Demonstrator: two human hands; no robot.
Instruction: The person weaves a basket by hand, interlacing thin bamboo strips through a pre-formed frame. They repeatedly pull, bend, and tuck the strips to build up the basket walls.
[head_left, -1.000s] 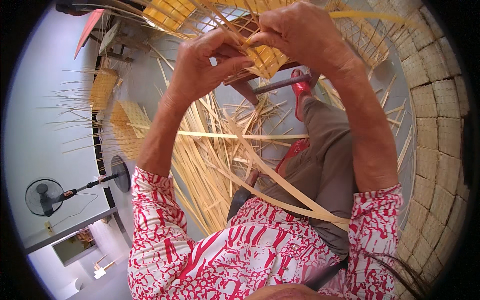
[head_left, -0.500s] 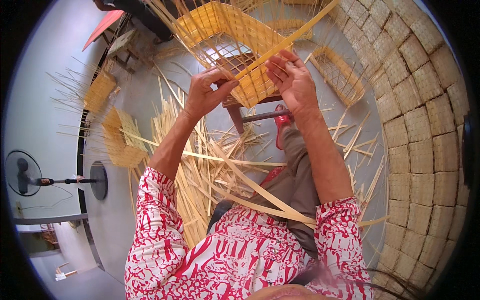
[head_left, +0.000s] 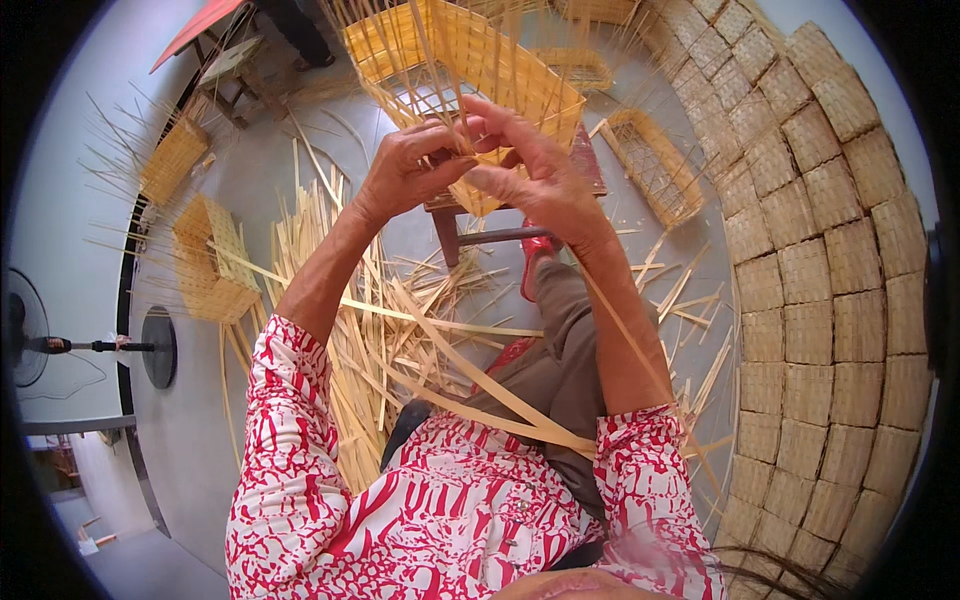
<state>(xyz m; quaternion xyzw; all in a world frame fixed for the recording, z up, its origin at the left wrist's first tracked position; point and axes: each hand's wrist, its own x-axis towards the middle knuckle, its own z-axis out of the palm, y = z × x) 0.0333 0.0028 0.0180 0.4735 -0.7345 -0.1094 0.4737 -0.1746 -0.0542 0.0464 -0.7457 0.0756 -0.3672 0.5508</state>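
Observation:
A half-woven yellow basket [head_left: 520, 75] rests on a dark red wooden stool [head_left: 588, 165], upright strips standing up from its walls. At the basket's near corner, my left hand [head_left: 410, 168] is closed, thumb and fingers pinching the weaving strips there. My right hand [head_left: 540, 175] meets it at the same corner, its fingers and thumb curled round a weaving strip [head_left: 632, 342]. That strip runs from my right hand down along the forearm. My fingers hide the exact place where it passes round the corner.
Loose pale strips [head_left: 345, 370] cover the floor at left and lie across my lap. Other unfinished baskets [head_left: 212, 262] stand at left, and a frame-like one [head_left: 655, 170] lies at right. Stacked woven panels [head_left: 790, 320] line the right side. A fan [head_left: 158, 345] stands far left.
My right hand has moved left to the basket's near corner, beside my left hand. The strip that slanted up to the right now trails down along my right forearm.

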